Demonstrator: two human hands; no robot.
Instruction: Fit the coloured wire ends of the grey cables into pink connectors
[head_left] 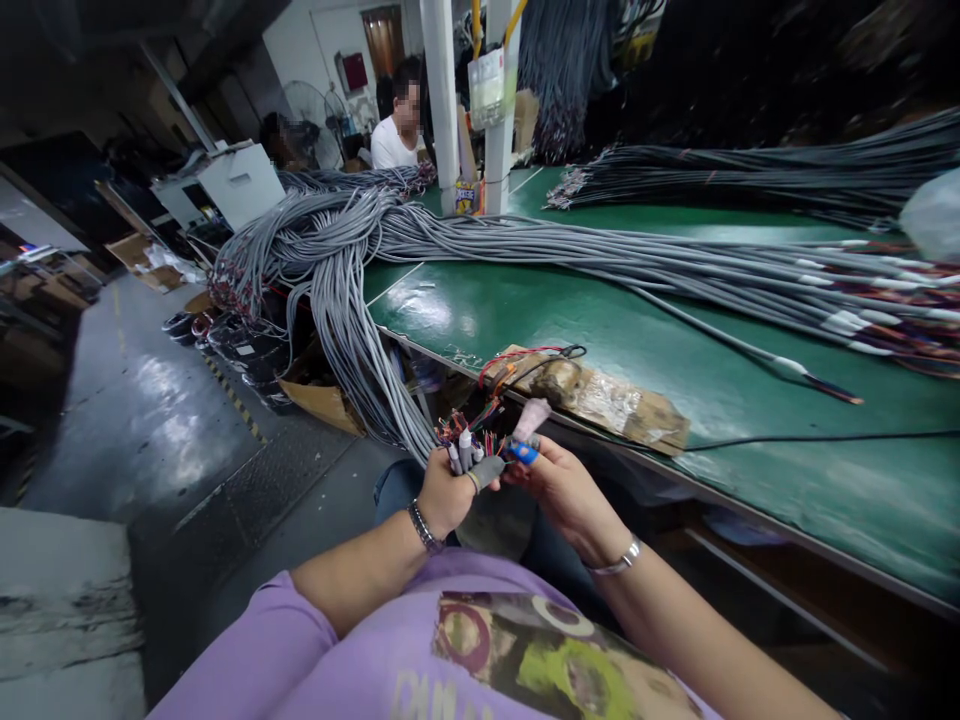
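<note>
My left hand point(448, 492), with a grey cover on its thumb, is wrapped round the ends of a bundle of grey cables point(375, 360). Thin coloured wires and white-wrapped ends stick up out of the fist. Close on its right, my right hand point(559, 485) is pinched at the thin wires, with blue tape on one finger and a pale wrap on another. The exact wire between its fingertips is too small to make out. Just beyond the hands, a taped wooden board point(622, 405) with red and black leads lies on the table edge.
The green table point(517, 300) carries long grey cables point(600, 245) and a darker bundle point(750, 175) behind. White posts point(442, 110) rise from it. A person in white point(394, 145) sits at the far side. An open cardboard box point(322, 400) and black coils point(247, 350) are on the floor at left.
</note>
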